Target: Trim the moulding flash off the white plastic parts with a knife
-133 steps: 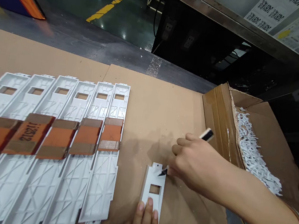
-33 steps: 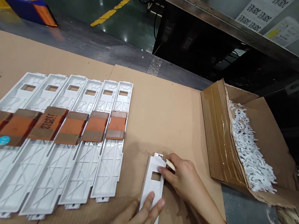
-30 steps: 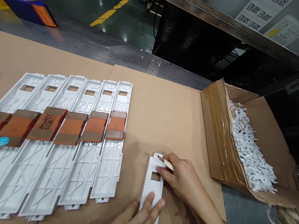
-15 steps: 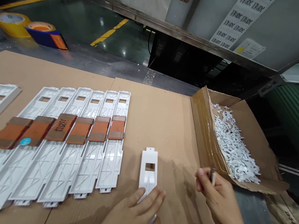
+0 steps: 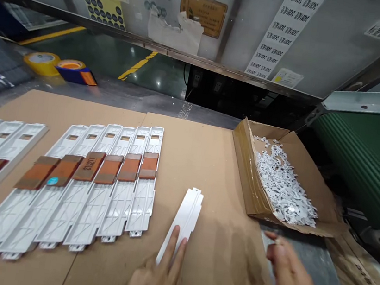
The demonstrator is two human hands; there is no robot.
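Plastic strip (image 5: 184,221) — white, lying at a slant on cardboard sheet (image 5: 208,163), lower end under L hand (image 5: 154,278) w/ fingers spread, R hand (image 5: 284,276) near box of white scraps (image 5: 281,182), its grip too blurred to tell — code on orange tape (image 5: 89,169) unreadable.

Your left hand (image 5: 154,280) presses a white plastic panel (image 5: 183,221) on the cardboard sheet (image 5: 203,172); your right hand (image 5: 289,279) hovers just below the open carton (image 5: 244,178) of white plastic scraps (image 5: 281,182).
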